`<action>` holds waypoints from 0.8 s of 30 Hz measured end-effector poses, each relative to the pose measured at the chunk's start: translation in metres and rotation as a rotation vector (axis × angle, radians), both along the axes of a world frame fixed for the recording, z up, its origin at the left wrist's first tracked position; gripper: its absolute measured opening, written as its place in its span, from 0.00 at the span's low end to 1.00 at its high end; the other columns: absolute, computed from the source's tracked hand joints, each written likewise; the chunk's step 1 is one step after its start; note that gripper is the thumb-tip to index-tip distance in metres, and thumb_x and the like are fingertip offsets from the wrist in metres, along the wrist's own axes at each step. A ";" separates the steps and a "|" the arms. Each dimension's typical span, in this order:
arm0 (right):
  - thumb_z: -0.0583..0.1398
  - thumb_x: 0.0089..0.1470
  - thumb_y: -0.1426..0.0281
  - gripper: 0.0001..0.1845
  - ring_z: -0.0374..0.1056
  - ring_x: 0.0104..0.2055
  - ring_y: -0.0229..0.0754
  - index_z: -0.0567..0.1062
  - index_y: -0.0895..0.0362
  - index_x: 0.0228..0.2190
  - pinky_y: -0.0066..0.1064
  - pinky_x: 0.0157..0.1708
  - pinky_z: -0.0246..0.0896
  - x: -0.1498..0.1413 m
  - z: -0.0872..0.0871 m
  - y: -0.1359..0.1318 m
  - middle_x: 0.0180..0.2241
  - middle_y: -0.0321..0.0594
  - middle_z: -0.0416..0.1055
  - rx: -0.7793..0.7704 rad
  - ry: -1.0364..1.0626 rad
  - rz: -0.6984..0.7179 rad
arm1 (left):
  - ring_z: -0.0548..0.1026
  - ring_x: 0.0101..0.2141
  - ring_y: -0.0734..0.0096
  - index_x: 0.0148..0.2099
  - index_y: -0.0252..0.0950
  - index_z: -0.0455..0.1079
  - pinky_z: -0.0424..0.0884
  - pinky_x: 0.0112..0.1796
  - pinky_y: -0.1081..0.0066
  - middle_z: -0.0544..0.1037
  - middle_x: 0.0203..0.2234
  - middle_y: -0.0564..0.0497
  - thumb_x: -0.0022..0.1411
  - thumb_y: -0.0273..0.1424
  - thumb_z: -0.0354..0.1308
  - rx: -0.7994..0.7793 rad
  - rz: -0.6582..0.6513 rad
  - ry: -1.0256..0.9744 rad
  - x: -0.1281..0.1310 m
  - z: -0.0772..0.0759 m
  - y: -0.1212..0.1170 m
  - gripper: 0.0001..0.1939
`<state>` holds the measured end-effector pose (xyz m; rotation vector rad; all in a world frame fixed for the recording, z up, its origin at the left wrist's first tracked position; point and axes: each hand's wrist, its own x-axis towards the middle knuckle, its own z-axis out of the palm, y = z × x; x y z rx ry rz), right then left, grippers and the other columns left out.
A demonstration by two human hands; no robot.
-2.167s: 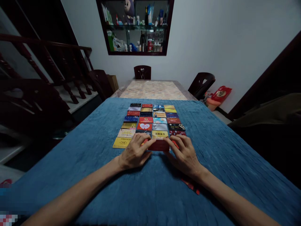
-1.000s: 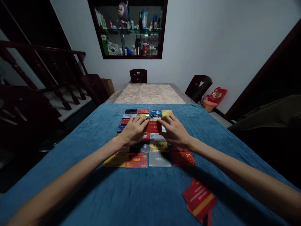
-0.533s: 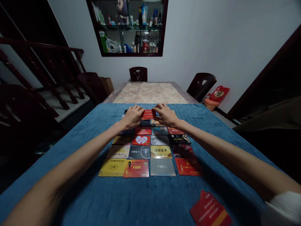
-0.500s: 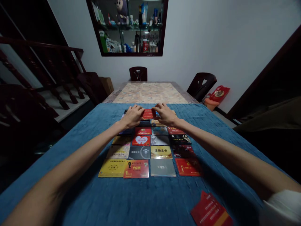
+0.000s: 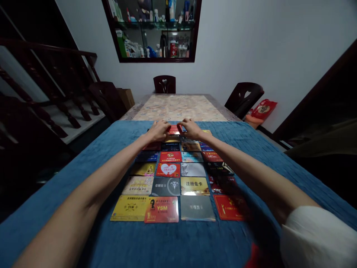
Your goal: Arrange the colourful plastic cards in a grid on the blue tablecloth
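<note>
At the far end of rows of plastic cards, a red card (image 5: 174,130) lies between my two hands. My left hand (image 5: 158,131) has its thumb and fingers closed on the card's left edge. My right hand (image 5: 191,129), fingers curled, grips the right edge. Nearer me the cards lie flat in four columns: a red YSM card (image 5: 161,209), a yellow YSM card (image 5: 130,208), a grey card (image 5: 197,208), a gold card (image 5: 195,185) and a red card with a white heart (image 5: 168,169). My hands and forearms hide some of the far and side cards.
A blue cloth (image 5: 134,242) covers the near part of the table; its bare patterned top (image 5: 184,107) shows beyond. Something red, blurred (image 5: 255,257), sits at the bottom right by my sleeve. Chairs (image 5: 164,85) stand around, with a shelf niche on the wall behind.
The red card between my hands tilted in the earlier frame now looks lower and flatter. My view has shifted, and the red piece at the bottom right has mostly left the frame.
</note>
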<state>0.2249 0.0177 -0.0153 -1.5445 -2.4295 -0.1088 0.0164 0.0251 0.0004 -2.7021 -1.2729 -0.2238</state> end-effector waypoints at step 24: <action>0.58 0.60 0.66 0.23 0.61 0.56 0.56 0.76 0.47 0.55 0.43 0.53 0.54 -0.005 -0.026 0.045 0.56 0.46 0.70 -0.128 -0.048 -0.046 | 0.71 0.49 0.57 0.53 0.38 0.74 0.68 0.49 0.62 0.79 0.46 0.45 0.56 0.27 0.53 -0.168 0.102 0.071 0.006 -0.021 0.048 0.22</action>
